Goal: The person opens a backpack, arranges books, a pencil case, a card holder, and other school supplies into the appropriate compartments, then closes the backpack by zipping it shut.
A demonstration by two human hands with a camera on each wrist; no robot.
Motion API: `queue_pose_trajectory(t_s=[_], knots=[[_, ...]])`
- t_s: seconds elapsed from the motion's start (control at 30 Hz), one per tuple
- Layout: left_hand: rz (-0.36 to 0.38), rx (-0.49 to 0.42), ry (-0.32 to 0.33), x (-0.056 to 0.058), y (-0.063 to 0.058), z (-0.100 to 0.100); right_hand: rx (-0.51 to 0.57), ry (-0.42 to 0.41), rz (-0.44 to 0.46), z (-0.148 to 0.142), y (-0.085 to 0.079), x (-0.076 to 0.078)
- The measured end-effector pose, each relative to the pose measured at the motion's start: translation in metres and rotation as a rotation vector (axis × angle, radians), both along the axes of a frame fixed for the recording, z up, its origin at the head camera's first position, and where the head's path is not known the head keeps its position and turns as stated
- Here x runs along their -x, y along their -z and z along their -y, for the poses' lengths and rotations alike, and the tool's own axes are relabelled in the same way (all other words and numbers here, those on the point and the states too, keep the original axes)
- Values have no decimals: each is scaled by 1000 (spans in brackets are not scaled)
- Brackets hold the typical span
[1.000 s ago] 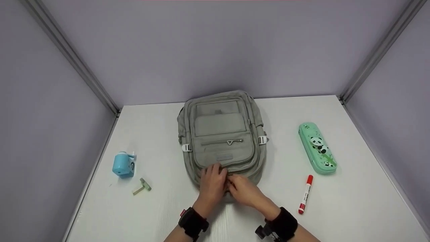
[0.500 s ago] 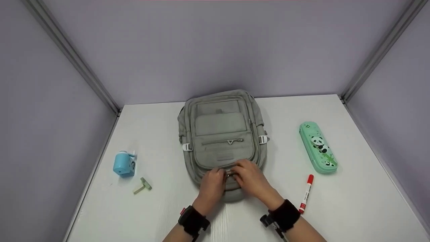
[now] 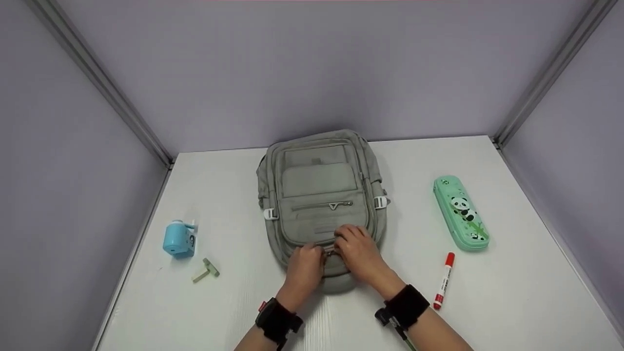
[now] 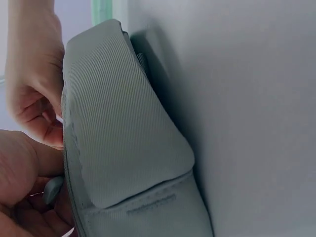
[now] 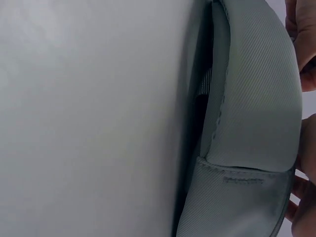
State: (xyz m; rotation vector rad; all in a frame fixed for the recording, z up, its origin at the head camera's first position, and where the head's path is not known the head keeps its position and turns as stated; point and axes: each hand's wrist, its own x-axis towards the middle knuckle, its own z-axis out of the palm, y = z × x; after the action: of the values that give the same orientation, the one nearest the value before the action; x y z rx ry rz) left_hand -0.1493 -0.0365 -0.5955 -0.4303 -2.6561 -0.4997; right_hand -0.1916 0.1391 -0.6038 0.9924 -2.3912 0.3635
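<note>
A grey backpack [image 3: 319, 178] lies front side up, its bottom end towards me. At its lower front edge my left hand [image 3: 305, 265] curls its fingers at the zipper [image 3: 332, 252]. A grey zipper pull [image 4: 53, 190] shows between the left fingers in the left wrist view. Close by on the right, my right hand [image 3: 360, 253] has curled fingers over the fabric beside the zipper, gripping the bag. The right wrist view shows the backpack's bottom panel [image 5: 259, 98] with both hands partly hidden behind its edge.
On the left of the white table [image 3: 234, 312] stand a blue pencil sharpener [image 3: 179, 238] and two small green block-like pieces [image 3: 209, 267]. A green panda pencil case [image 3: 460, 213] and a red-and-white marker [image 3: 444, 281] lie on the right. Grey panels enclose the table.
My right hand has shifted up and right along the bag's lower edge, apart from the left. The left hand's fingers, earlier stretched over the fabric, have curled in at the zipper.
</note>
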Motion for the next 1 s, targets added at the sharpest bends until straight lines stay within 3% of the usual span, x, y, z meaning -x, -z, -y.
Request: queue_pose_trajectory(t_s=[0.2, 0.4, 0.67, 1.0], knots=[[-87, 55, -20, -3, -7, 11, 2, 1, -25, -2, 1, -3], [-95, -20, -34, -8, -9, 31, 13, 12, -9, -3, -4, -6], [-66, -29, -122, -13, -10, 59, 59, 31, 160, -4, -13, -12], [-54, 22, -191, 0, -2, 80, 85, -33, 200, -7, -18, -13]])
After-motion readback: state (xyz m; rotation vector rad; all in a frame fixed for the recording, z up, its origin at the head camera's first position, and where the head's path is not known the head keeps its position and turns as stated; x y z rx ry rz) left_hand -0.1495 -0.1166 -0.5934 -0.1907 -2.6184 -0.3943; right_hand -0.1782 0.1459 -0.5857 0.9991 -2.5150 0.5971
